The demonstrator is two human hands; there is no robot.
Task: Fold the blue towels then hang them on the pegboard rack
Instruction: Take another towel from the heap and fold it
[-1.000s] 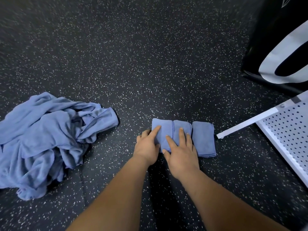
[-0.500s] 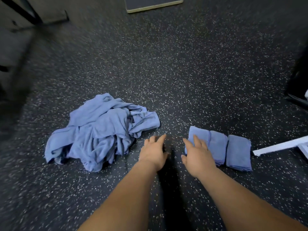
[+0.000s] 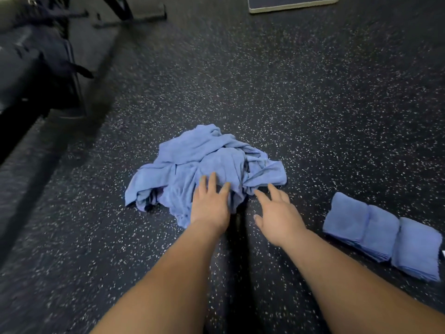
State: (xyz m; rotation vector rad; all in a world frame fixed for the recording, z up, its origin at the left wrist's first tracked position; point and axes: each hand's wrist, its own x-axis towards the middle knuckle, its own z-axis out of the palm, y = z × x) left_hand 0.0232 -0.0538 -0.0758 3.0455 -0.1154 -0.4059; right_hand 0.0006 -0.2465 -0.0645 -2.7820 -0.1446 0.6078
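Your two bare forearms (image 3: pixel 168 285) are reaching in from the bottom edge, lying roughly side by side above the speckled rubber floor (image 3: pixel 325 104).

To your near right, three folded blue towels (image 3: pixel 382 237) are lying on the floor in one row. Each folded towel is touching the next. The row is slanting from its far left end toward its near right end, and it is sitting well apart from the loose cloth.

Your right hand (image 3: pixel 279 218) is hovering palm down between the folded row and the pile of unfolded blue towels (image 3: pixel 204 157), just beside the pile's near right corner. Its fingers (image 3: pixel 262 197) are lying spread and released, grasping nothing. You cannot tell whether the forefinger tip is touching the cloth.

Your left hand (image 3: pixel 210 206) is resting palm down on the near edge of the pile. Its fingers are lying straight and released on the fabric, pressing lightly at most and grasping nothing.

The pile is sitting crumpled on the floor directly ahead of you, with several layers bunching over one another.

Beyond the pile, bare floor is filling the middle distance. At the far edge, a flat dark board with a pale rim (image 3: pixel 291 4) is lying on the floor. At the far left, a dark frame (image 3: pixel 60 56) is standing, too blurred to identify.
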